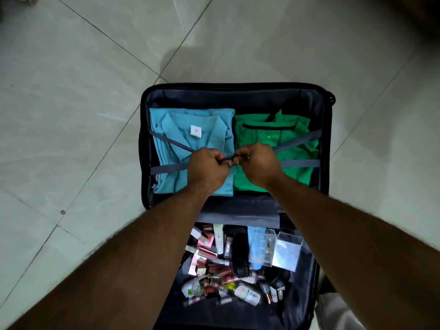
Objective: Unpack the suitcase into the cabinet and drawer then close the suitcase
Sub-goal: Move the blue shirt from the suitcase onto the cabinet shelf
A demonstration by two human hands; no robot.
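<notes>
Hands, left (207, 168) and right (256, 164), pinch strap buckle (229, 158) (two shirts beneath).

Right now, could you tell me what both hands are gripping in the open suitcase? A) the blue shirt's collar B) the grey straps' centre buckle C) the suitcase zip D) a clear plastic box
B: the left hand and right hand pinch the buckle where the grey straps cross over the folded shirts.
</notes>
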